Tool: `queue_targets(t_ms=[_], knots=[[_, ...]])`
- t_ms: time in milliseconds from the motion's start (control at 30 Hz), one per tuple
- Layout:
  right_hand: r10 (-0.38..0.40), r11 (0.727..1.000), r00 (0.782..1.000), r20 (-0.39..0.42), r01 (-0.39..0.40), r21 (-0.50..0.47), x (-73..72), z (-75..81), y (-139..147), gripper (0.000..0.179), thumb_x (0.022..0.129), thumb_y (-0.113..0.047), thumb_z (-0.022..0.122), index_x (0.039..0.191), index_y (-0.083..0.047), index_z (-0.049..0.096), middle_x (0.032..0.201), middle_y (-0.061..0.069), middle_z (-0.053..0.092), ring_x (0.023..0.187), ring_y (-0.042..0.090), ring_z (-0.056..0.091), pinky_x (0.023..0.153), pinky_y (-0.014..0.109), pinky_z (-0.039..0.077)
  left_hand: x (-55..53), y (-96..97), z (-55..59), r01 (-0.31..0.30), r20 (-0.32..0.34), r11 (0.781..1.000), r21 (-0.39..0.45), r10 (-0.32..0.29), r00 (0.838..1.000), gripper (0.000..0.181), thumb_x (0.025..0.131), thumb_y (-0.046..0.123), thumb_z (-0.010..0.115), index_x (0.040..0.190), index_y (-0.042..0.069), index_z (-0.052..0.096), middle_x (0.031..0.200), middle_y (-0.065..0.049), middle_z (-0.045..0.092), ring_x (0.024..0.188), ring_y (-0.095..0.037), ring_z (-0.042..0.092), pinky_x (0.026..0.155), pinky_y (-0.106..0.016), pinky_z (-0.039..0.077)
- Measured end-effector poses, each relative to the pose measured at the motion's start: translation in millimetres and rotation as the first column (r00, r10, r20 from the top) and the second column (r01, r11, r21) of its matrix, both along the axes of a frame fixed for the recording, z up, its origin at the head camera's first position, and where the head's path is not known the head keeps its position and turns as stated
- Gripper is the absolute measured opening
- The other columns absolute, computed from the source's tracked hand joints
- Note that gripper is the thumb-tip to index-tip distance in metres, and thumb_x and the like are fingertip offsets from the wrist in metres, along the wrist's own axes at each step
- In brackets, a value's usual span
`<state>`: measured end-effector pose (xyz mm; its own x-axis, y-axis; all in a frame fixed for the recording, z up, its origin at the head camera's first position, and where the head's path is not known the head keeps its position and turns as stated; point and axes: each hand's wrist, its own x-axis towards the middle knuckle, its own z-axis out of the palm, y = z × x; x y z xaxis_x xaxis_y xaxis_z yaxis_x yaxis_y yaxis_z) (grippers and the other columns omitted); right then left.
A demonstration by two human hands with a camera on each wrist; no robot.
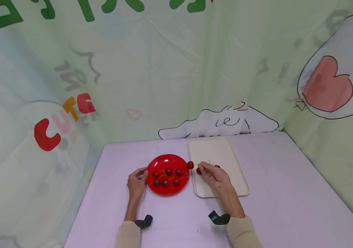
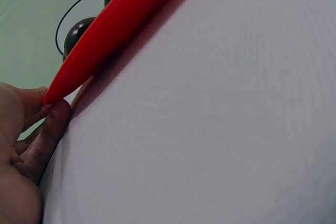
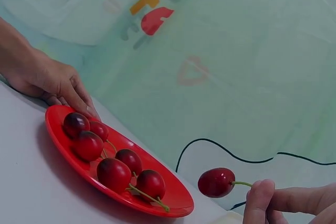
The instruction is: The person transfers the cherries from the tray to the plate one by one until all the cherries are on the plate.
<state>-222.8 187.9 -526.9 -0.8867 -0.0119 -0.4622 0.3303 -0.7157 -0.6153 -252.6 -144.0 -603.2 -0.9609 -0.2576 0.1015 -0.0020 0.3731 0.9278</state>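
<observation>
A round red plate (image 1: 168,191) carries several dark red cherries (image 3: 114,176) with green stems. My left hand (image 1: 137,182) pinches the plate's left rim between thumb and fingers, as the left wrist view shows close up. Between the plate and the cream tray, my right hand (image 1: 216,175) pinches one cherry (image 3: 216,182) by its stem. That cherry hangs clear of the fingertips, near the plate's right rim. Beneath the right hand, more cherries (image 1: 199,171) lie in the cream tray (image 1: 241,186), partly hidden by the fingers.
Plate and tray stand side by side on a table with a pale lilac cover (image 1: 170,220). A printed curtain (image 1: 176,75) hangs behind the table and along its sides. Each wrist wears a small black device (image 1: 143,221).
</observation>
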Motion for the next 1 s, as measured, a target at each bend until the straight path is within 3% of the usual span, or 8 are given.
queue_targets(t_ms=[533, 1000], knots=[[0.032, 0.999, 1.0, -0.001, -0.032, 0.006, -3.8, 2.0, -5, 0.026, 0.106, 0.001, 0.066, 0.089, -0.011, 0.082, 0.096, 0.005, 0.081, 0.09, 0.014, 0.081, 0.101, 0.028, 0.06, -0.9, -1.5, -1.5, 0.012, 0.002, 1.0, 0.003, -0.012, 1.0, 0.025, 0.108, 0.018, 0.07, 0.13, 0.01, 0.079, 0.122, -0.016, 0.079, 0.082, -0.016, 0.067, 0.065, -0.015, 0.053], [0.043, 0.999, 0.999, 0.001, -0.043, 0.029, -13.5, -2.6, -12, 0.016, 0.105, 0.003, 0.065, 0.102, -0.005, 0.079, 0.096, 0.006, 0.082, 0.089, 0.016, 0.081, 0.101, 0.03, 0.061, -1.9, -1.3, -1.4, 0.017, -0.004, 1.0, 0.009, -0.017, 1.0, 0.025, 0.108, 0.018, 0.069, 0.13, 0.01, 0.079, 0.123, -0.015, 0.079, 0.082, -0.018, 0.069, 0.065, -0.015, 0.053]])
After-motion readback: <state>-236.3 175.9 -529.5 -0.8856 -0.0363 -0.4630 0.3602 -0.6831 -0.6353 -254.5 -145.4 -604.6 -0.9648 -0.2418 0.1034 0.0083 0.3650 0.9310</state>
